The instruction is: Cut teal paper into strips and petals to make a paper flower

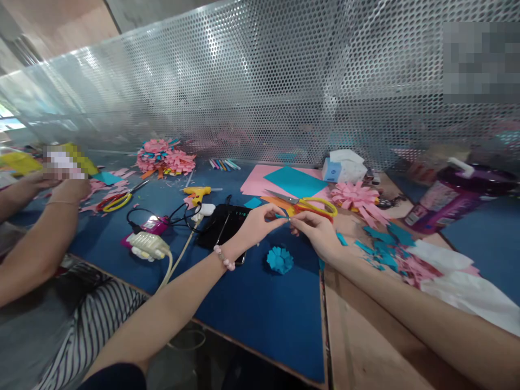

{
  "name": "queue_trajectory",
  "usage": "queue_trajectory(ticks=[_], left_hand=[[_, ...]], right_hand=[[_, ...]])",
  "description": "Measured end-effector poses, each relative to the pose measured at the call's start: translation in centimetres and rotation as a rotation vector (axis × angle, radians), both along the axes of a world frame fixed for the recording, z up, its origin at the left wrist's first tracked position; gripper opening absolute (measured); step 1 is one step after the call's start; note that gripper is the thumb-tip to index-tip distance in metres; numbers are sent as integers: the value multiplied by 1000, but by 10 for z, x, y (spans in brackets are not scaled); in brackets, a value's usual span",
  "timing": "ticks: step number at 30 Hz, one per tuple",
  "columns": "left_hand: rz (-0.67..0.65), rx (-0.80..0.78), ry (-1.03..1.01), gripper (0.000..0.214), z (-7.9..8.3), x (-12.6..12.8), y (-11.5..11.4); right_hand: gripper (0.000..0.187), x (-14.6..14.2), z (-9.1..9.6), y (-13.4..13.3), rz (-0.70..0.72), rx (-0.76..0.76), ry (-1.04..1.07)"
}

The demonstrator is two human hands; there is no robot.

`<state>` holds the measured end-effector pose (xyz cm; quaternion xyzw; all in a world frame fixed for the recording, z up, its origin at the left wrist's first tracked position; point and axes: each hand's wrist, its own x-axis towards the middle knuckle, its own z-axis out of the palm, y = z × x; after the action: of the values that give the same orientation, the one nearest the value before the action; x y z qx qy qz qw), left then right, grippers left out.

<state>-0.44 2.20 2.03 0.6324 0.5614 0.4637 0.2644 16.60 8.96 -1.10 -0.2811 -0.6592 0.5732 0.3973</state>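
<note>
Between the fingertips of both hands is a small piece of blue paper point(283, 216), held above the table. My left hand point(260, 227), with a beaded bracelet at the wrist, pinches its left end. At the other end, my right hand point(317, 234) has thumb and finger closed on it. A blue paper flower point(280, 260) lies on the blue tabletop just below the hands. Behind my right hand are yellow-and-red scissors point(320, 206). Close to my left forearm, a phone point(233, 225) rests on a black pouch.
Blue and pink paper sheets point(294, 181), a tissue box point(344, 169) and a pink paper flower point(357, 199) lie behind. Paper scraps point(384, 249) and a purple bottle point(450, 197) are right. A yellow glue gun point(196, 193) and power strip point(148, 245) sit left, beside a co-worker's arms point(52, 233).
</note>
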Motion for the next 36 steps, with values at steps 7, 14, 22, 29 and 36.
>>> queue_trajectory(ticks=[7, 14, 22, 29, 36], left_hand=[[27, 9, -87, 14, 1, -1, 1], [21, -57, -122, 20, -3, -2, 3], [-4, -90, -132, 23, -3, 0, 2], [-6, -88, -143, 24, -8, -3, 6], [-8, -90, -139, 19, -6, -2, 4]], right_hand=[[33, -1, -7, 2, 45, 24, 17], [32, -2, 1, -2, 16, 28, -17], [31, -1, 6, -5, -14, 14, -6], [31, -1, -2, 0, -1, -21, 38], [32, -2, 1, -2, 24, -4, 25]])
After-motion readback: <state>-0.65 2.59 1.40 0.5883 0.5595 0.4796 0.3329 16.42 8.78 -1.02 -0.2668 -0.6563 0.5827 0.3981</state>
